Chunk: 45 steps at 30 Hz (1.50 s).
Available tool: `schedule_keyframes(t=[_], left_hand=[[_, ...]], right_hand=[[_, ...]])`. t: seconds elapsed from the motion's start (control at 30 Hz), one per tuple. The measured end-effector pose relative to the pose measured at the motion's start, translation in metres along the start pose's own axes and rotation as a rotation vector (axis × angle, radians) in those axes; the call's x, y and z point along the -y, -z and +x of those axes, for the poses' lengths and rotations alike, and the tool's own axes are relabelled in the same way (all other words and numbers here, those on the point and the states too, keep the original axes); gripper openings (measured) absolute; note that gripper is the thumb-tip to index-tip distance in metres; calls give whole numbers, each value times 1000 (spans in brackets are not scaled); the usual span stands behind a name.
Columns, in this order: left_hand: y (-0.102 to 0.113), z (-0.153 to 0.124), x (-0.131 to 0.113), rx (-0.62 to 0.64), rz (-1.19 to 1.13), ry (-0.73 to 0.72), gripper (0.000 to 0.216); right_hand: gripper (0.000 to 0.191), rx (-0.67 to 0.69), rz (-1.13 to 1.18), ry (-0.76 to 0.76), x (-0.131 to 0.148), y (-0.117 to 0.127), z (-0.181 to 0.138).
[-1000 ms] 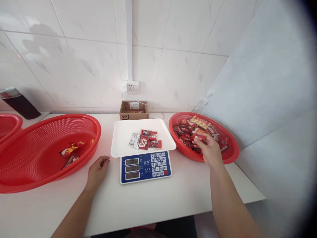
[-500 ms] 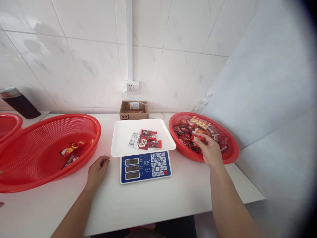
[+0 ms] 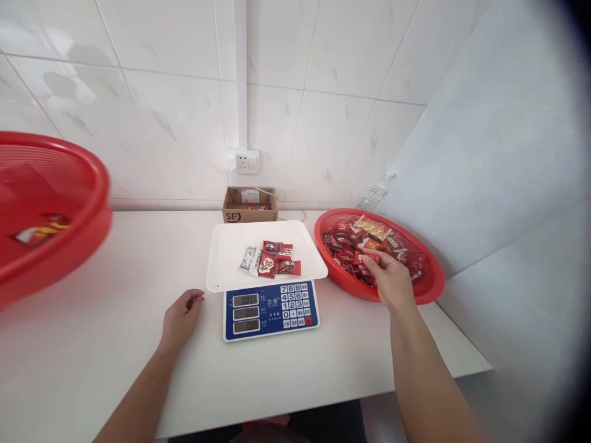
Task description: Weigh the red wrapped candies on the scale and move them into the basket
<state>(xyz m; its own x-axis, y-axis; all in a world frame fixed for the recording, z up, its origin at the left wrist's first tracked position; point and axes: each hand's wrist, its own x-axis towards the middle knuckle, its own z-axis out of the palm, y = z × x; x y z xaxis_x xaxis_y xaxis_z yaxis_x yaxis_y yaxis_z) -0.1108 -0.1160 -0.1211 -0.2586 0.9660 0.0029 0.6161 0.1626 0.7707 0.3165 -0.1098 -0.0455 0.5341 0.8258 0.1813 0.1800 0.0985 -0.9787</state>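
Observation:
My right hand [image 3: 390, 280] reaches into the red basket [image 3: 429, 289] at the right, which is full of red snack packets [image 3: 355, 243]. Its fingers pinch one red packet [image 3: 369, 256]. My left hand [image 3: 181, 318] rests on the white table, fingers curled loosely, just left of the blue scale [image 3: 271, 309]. Nothing shows inside that hand. The scale's white tray [image 3: 228, 252] carries several packets [image 3: 270, 258], mostly red and one silver.
A large red basket [image 3: 55, 246] with a few packets hangs lifted and blurred at the far left. A small cardboard box [image 3: 250, 205] stands against the tiled wall under a socket [image 3: 247, 162]. A white panel closes the right side.
The big red basket at the left has been lifted off the table and swung up and leftward, and the second basket and dark container are gone from sight. My hands have barely moved.

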Motion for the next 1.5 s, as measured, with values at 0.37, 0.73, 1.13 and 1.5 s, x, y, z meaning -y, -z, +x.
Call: schedule_keyframes(t=[0.37, 0.73, 1.13, 1.5], left_hand=[[7, -14, -13, -257, 94, -249, 21], [105, -9, -14, -657, 595, -307, 41], [79, -38, -23, -428, 843, -369, 52], [66, -42, -45, -174, 782, -387, 58]], right_hand=[[35, -6, -156, 39, 11, -2, -7], [35, 23, -226, 68, 9, -2, -7], [39, 44, -253, 96, 7, -1, -8], [38, 40, -293, 109, 5, 1, -8]])
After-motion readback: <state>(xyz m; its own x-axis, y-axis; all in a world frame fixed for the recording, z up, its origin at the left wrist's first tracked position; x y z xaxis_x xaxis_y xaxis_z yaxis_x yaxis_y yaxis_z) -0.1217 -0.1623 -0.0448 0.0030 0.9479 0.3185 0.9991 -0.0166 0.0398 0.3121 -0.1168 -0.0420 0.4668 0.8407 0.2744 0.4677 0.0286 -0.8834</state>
